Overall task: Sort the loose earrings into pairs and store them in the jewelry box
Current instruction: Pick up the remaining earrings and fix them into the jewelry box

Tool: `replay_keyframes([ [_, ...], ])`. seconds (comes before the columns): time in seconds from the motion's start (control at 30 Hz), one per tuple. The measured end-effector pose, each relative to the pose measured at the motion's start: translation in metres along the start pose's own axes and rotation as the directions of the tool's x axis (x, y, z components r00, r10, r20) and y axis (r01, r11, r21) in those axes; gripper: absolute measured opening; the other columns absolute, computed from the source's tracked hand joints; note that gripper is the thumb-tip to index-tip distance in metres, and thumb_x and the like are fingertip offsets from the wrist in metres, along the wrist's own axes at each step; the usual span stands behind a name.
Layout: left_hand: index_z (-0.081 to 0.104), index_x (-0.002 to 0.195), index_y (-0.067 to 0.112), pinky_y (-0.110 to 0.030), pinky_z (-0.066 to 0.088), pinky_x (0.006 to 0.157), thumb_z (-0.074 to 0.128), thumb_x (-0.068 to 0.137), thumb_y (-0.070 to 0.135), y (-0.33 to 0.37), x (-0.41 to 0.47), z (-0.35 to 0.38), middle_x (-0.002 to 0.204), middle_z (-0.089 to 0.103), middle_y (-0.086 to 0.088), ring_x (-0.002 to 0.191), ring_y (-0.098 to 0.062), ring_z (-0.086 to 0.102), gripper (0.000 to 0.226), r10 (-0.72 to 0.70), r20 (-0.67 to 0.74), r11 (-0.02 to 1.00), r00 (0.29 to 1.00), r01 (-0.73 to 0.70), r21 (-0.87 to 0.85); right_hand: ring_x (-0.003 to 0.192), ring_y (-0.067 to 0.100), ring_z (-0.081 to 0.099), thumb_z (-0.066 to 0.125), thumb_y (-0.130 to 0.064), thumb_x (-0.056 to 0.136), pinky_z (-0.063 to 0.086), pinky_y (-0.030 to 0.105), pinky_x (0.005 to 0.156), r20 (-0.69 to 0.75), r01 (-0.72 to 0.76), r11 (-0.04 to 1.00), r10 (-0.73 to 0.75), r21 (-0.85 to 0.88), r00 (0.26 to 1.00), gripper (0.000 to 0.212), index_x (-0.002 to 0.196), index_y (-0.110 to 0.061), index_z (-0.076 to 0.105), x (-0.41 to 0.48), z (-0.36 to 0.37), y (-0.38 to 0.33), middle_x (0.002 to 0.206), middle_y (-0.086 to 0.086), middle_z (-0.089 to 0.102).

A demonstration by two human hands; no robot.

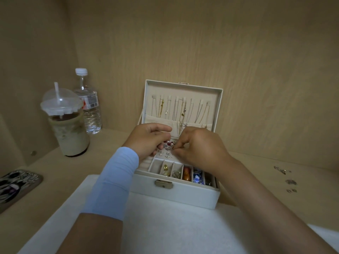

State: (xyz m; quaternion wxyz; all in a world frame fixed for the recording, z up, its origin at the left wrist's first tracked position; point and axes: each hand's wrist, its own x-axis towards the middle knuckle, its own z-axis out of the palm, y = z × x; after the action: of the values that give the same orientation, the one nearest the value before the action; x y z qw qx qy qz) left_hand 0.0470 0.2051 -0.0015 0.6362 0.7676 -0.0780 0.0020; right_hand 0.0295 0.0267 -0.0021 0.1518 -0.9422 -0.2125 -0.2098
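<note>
A white jewelry box (176, 196) stands open in front of me, its lid (219, 99) upright with several thin chains hanging inside. Both hands hover over the box's earring panel. My left hand (148, 139), wrist in a light blue sleeve, curls its fingers over the panel's left side. My right hand (200, 147) pinches its thumb and forefinger at a small earring (171, 144) with red and pearl beads on the panel. Several silver studs (166, 154) sit pinned just below. A few loose earrings (286, 178) lie on the wooden surface at the far right.
The box's front row of compartments (180, 172) holds rings and coloured pieces. A white cloth (165, 226) lies under the box. An iced drink cup (67, 123) and water bottle (89, 105) stand at the left. A phone (16, 186) lies at the left edge. Wooden walls close the back and left.
</note>
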Motion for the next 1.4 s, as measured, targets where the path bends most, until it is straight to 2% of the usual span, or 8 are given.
replay_keyframes([
  [0.13,0.070,0.093,0.014,-0.022,0.044,0.047,0.073,0.084,0.013,0.002,0.001,-0.001,0.083,0.075,-0.007,0.057,-0.012,0.059,0.009,0.015,-0.049,0.999,0.999,-0.014,0.031,0.085,0.010,0.062,0.071,-0.039,0.087,0.053,0.034,0.072,0.022,0.037,0.997,-0.035,-0.075,0.999,0.009,0.089,-0.034,0.079,0.004,0.004,-0.005,0.094,-0.013,0.064],
  [0.43,0.073,0.088,0.014,-0.020,0.047,0.049,0.077,0.082,0.016,0.001,-0.001,-0.004,0.074,0.073,0.001,0.059,-0.005,0.065,0.007,0.043,-0.100,0.999,0.994,-0.040,0.029,0.075,0.015,0.063,0.064,-0.034,0.091,0.055,0.036,0.063,0.057,0.154,0.973,-0.146,-0.173,0.988,0.015,0.093,-0.032,0.078,0.004,0.002,-0.006,0.090,-0.010,0.063],
  [0.83,0.075,0.085,0.022,-0.019,0.046,0.048,0.075,0.083,0.016,0.002,-0.004,-0.003,0.072,0.073,0.006,0.059,-0.006,0.061,0.006,0.047,-0.082,0.998,0.996,-0.044,0.036,0.083,0.012,0.062,0.059,-0.036,0.095,0.053,0.036,0.069,0.151,0.191,0.965,-0.165,-0.181,0.975,0.019,0.100,-0.032,0.077,0.004,0.000,-0.005,0.096,-0.011,0.062],
  [0.93,0.076,0.086,0.021,-0.018,0.046,0.048,0.074,0.084,0.013,0.002,-0.006,-0.003,0.077,0.075,0.001,0.058,-0.007,0.060,0.008,0.048,-0.065,0.998,0.997,-0.046,0.036,0.087,0.011,0.061,0.058,-0.038,0.096,0.054,0.037,0.073,0.196,0.155,0.982,-0.132,-0.108,0.972,0.021,0.106,-0.034,0.076,0.004,-0.003,-0.002,0.098,-0.012,0.063],
  [1.03,0.074,0.091,0.020,-0.020,0.045,0.047,0.073,0.085,0.013,0.003,-0.006,-0.004,0.083,0.077,-0.001,0.058,-0.009,0.059,0.010,0.040,-0.045,0.999,0.998,-0.038,0.038,0.090,0.009,0.061,0.063,-0.035,0.095,0.054,0.038,0.079,0.142,0.065,0.998,-0.063,-0.008,0.988,0.017,0.105,-0.034,0.076,0.004,-0.004,0.002,0.101,-0.013,0.065],
  [1.13,0.071,0.096,0.019,-0.019,0.044,0.048,0.074,0.085,0.015,0.004,-0.007,-0.003,0.083,0.077,-0.001,0.059,-0.012,0.061,0.012,0.051,-0.015,0.997,0.999,-0.050,0.063,0.081,-0.004,0.056,0.068,-0.033,0.093,0.048,0.025,0.075,0.017,-0.024,0.985,0.021,0.169,1.000,0.017,0.108,-0.033,0.075,0.006,-0.007,0.007,0.101,-0.016,0.066],
  [1.23,0.068,0.100,0.019,-0.015,0.046,0.048,0.074,0.086,0.015,0.008,-0.009,-0.001,0.079,0.077,-0.001,0.059,-0.014,0.064,0.015,0.077,0.012,0.994,0.997,-0.077,0.077,0.069,-0.011,0.055,0.074,-0.030,0.089,0.038,0.014,0.066,-0.038,-0.033,0.923,0.052,0.384,0.998,0.022,0.111,-0.034,0.073,0.005,-0.015,0.005,0.097,-0.015,0.069],
  [1.4,0.066,0.103,0.019,-0.020,0.054,0.055,0.072,0.087,0.012,0.012,-0.012,0.002,0.075,0.076,0.001,0.061,-0.017,0.069,0.019,0.089,0.048,0.991,0.995,-0.093,0.095,0.066,-0.010,0.056,0.077,-0.028,0.086,0.038,0.014,0.067,-0.012,-0.016,0.896,0.024,0.443,1.000,0.015,0.100,-0.028,0.079,0.004,-0.017,0.002,0.092,-0.014,0.073],
])
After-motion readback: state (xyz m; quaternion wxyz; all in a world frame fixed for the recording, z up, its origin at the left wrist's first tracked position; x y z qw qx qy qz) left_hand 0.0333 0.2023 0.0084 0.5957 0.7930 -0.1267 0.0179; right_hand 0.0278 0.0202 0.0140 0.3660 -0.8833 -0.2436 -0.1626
